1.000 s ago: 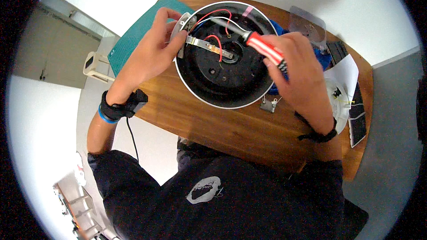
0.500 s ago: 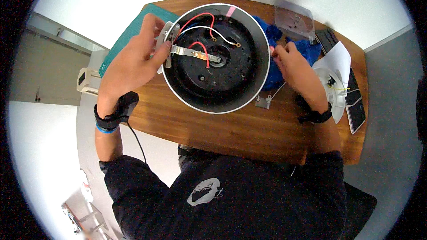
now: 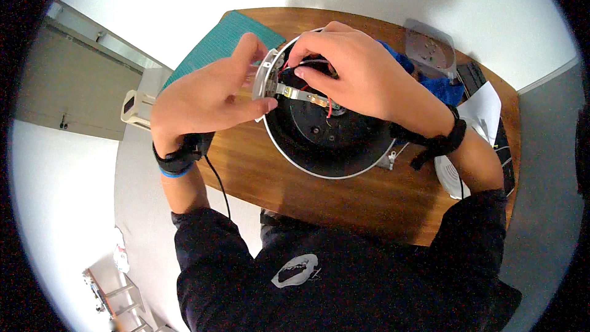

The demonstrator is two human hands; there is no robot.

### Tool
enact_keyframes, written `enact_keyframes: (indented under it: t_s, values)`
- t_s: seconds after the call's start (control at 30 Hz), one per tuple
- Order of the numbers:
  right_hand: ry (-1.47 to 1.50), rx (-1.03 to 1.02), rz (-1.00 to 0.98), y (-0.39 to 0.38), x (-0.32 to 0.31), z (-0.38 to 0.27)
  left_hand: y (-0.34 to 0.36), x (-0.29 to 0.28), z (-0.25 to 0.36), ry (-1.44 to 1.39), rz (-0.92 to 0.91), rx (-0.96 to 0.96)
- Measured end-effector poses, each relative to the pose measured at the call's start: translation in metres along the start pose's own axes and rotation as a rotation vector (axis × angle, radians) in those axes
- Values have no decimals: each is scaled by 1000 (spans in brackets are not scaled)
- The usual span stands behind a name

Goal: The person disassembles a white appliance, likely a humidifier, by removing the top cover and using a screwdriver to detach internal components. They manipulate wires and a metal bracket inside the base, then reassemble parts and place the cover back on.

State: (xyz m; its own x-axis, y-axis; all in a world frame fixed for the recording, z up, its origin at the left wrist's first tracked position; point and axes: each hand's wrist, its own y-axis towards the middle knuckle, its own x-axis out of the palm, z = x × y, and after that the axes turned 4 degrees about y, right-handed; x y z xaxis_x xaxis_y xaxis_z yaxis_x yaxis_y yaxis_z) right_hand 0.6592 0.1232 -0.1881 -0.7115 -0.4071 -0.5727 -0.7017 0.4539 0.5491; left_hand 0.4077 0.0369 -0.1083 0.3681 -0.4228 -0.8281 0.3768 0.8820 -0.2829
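Observation:
A round white-rimmed metal housing with a dark inside (image 3: 344,163), like a rice cooker's shell, stands on the table. At its left rim my left hand (image 3: 206,98) grips a curved white plastic panel (image 3: 262,83), thumb in front and fingers behind. A metal strip (image 3: 300,94) runs from the panel toward the housing's middle. A short red wire (image 3: 330,109) hangs at its end. My right hand (image 3: 362,80) reaches over the housing, its thumb and fingers closed in a pinch by the wires near the panel. It appears to pinch a wire, though the fingers partly hide it.
A green mat (image 3: 215,46) lies at the far left of the wooden table (image 3: 246,166). Behind and right are a blue cloth (image 3: 439,89), a clear plastic tray (image 3: 430,46), white paper (image 3: 482,110) and a white slotted part (image 3: 452,178). A small metal piece (image 3: 387,161) lies beside the housing.
My right hand has moved left from the housing's right rim to the wires inside by the panel. My left hand keeps hold of the panel. The whole view has shifted slightly.

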Motion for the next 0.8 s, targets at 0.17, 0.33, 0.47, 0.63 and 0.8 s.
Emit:
enact_keyframes:
  t_s: [0.17,0.33,0.47,0.63,0.8]
  values:
    - [100,245,-61,5,2,2,9,8,-9,-172,-34,20]
    - [324,340,-181,9,-3,9,15,13,-22,-219,47,278]
    - [417,322,-262,12,0,14,8,6,-14,-255,-2,269]
    - [423,406,-281,15,2,10,3,8,-9,-259,13,302]
    - [312,407,-297,16,-11,3,2,12,1,-300,39,337]
